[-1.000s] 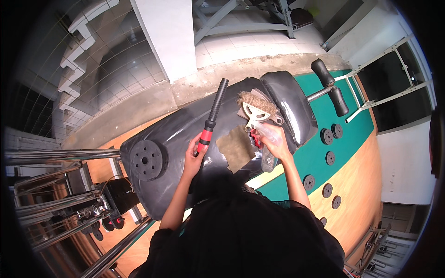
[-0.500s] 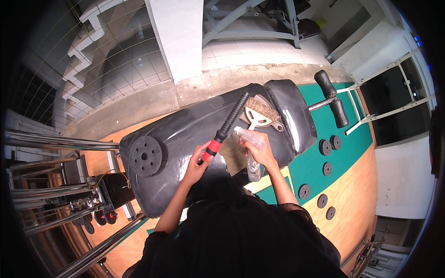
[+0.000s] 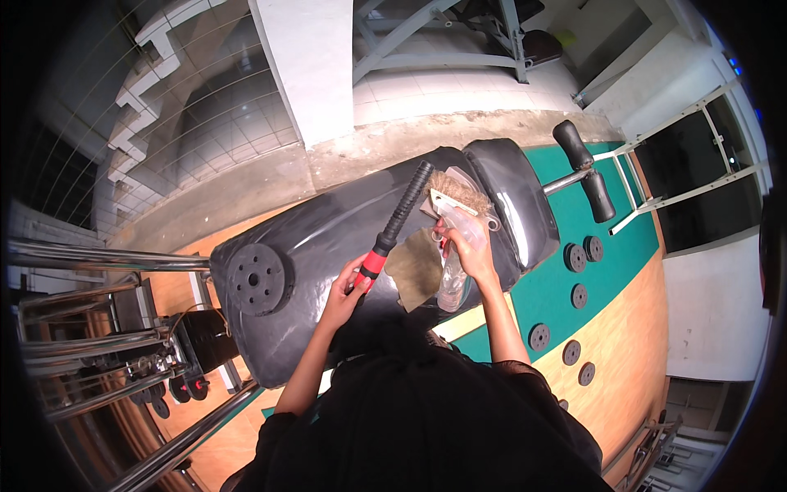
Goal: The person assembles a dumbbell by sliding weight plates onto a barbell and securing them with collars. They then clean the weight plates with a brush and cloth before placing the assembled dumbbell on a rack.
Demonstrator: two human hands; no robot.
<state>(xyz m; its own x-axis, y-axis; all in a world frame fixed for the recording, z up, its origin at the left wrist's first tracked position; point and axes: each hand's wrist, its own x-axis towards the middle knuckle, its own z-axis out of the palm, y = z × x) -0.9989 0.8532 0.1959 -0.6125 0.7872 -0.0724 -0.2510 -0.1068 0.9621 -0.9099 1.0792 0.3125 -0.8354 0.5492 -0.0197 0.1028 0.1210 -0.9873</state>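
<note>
My left hand (image 3: 343, 289) is closed round the red grip of a dumbbell bar (image 3: 400, 215). Its black ridged end slants up and away over the padded bench. To the right, my right hand (image 3: 470, 251) grips a clear spray bottle (image 3: 452, 289) by its neck, with a finger near the trigger. An olive-brown cloth (image 3: 416, 269) lies on the bench between my hands. Just beyond the bottle rests a brush (image 3: 461, 190) with tan bristles, partly hidden by the bottle and my right hand.
The black bench (image 3: 328, 225) bears a round weight plate (image 3: 256, 279) at its left end. Several small plates (image 3: 539, 337) lie on the green mat and wooden floor at right. Chrome machine bars (image 3: 106, 254) stand at left, and padded rollers (image 3: 574, 145) beyond the bench's right end.
My right hand and the spray bottle have moved a little right, away from the bar. The bar has shifted slightly left. Both hands keep their hold.
</note>
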